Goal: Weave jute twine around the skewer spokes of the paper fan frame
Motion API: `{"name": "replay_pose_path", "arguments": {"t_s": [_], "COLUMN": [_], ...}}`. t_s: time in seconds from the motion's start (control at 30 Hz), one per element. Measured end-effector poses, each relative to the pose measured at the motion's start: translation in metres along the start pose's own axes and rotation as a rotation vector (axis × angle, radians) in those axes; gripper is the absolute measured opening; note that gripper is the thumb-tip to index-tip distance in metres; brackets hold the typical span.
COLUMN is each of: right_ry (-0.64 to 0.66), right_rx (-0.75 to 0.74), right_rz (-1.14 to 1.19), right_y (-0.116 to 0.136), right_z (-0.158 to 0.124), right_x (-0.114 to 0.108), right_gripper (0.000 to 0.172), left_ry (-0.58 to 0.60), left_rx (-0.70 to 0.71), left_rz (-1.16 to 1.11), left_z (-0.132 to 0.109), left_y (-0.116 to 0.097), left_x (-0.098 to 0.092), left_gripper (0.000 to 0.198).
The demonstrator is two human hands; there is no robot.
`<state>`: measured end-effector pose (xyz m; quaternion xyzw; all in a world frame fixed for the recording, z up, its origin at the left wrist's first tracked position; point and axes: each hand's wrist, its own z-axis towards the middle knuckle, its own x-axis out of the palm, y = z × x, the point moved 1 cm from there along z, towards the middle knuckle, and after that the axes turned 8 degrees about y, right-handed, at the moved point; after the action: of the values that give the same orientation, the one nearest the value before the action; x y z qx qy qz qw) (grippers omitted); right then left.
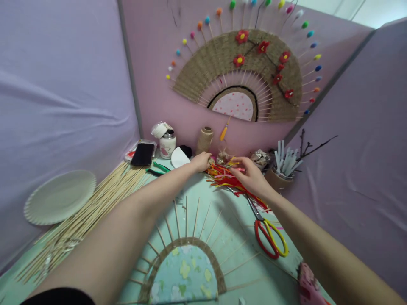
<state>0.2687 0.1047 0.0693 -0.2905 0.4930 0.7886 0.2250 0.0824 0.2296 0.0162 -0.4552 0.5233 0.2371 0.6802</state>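
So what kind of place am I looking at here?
Probably a small craft corner or workshop. A woven fan with red flowers is displayed on the pink back wall, and colourful strips and scissors lie on the work surface in front.

Towards the near left corner of the surface (pixel 273 284) I show the end of a black sleeve (pixel 59 296), plain dark cloth with a smoothly curved edge. From there my left forearm (pixel 127 220) is bare, broad by the cloth and tapering evenly to my left hand (pixel 202 162). My right forearm (pixel 321 237) is bare as far as it shows, long and slim, and my right hand (pixel 254 178) is bare too, with slender fingers (pixel 243 160).
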Motion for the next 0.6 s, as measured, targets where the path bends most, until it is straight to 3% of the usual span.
{"name": "replay_pose_path", "arguments": {"t_s": [0.17, 0.37, 0.5, 0.6], "right_ry": [0.13, 0.144, 0.112, 0.058], "right_rx": [-0.017, 0.025, 0.056, 0.037], "right_rz": [0.019, 0.057, 0.094, 0.017], "right_y": [-0.002, -0.012, -0.01, -0.011], "right_z": [-0.031, -0.033, -0.034, -0.032], "right_x": [-0.002, 0.007, 0.006, 0.002], "right_gripper": [0.024, 0.023, 0.027, 0.035], "left_ry": [0.039, 0.038, -0.056, -0.197], "left_rx": [-0.134, -0.125, -0.037, 0.06], "left_rz": [0.046, 0.012, -0.027, -0.058], "left_z": [0.013, -0.008, -0.027, -0.038], "left_y": [-0.001, 0.0, -0.006, -0.016], "left_x": [0.005, 0.001, -0.021, -0.052], "left_gripper": [0.059, 0.064, 0.067, 0.089]}}
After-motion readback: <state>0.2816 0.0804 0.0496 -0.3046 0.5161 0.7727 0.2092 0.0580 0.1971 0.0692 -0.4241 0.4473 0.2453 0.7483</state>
